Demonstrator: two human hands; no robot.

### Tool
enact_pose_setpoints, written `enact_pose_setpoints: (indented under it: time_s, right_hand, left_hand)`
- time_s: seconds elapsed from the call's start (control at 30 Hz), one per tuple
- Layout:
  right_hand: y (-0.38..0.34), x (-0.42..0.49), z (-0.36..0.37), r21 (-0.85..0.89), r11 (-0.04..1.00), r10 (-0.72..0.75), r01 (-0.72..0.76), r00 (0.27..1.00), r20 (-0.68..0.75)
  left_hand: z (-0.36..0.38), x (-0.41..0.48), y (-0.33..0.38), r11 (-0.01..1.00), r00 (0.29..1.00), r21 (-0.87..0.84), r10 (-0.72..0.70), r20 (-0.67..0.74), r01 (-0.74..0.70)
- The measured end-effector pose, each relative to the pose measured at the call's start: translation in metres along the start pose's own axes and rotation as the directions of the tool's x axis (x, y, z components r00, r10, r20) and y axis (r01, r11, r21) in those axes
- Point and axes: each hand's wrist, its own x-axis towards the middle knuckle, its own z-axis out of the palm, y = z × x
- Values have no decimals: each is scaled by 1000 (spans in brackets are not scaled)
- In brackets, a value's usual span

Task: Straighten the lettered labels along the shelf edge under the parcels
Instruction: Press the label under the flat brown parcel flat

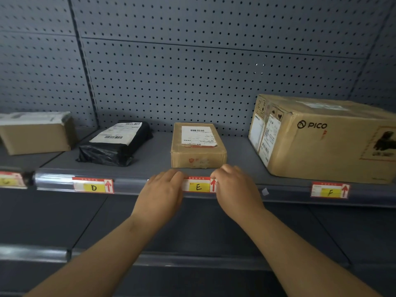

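Observation:
The label marked E (198,186) sits in the shelf-edge strip (128,184) under a small cardboard box (198,146). My left hand (162,194) covers its left end and my right hand (233,187) its right end, fingers bent over the strip's top edge. Whether either hand pinches the label cannot be made out. Label D (93,186) lies left, below a black plastic parcel (116,143). Label F (330,190) lies right, tilted slightly, below a large PICO carton (321,138). A partly seen label (10,180) is at the far left.
Another cardboard box (36,133) stands on the neighbouring shelf section at the left. A grey pegboard (192,71) backs the shelf. A lower shelf (171,260) with its own edge strip runs beneath my forearms. A small scrap of tape (265,191) sticks to the strip right of E.

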Motion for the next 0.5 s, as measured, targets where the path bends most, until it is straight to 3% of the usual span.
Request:
enact_pose_setpoints:
  time_s: [0.5]
  right_hand:
    - [-1, -7, 14, -68, 997, 32, -35, 998, -48]
  left_hand:
    - [2, -6, 0, 1000, 1000, 26, -5, 4, 5]
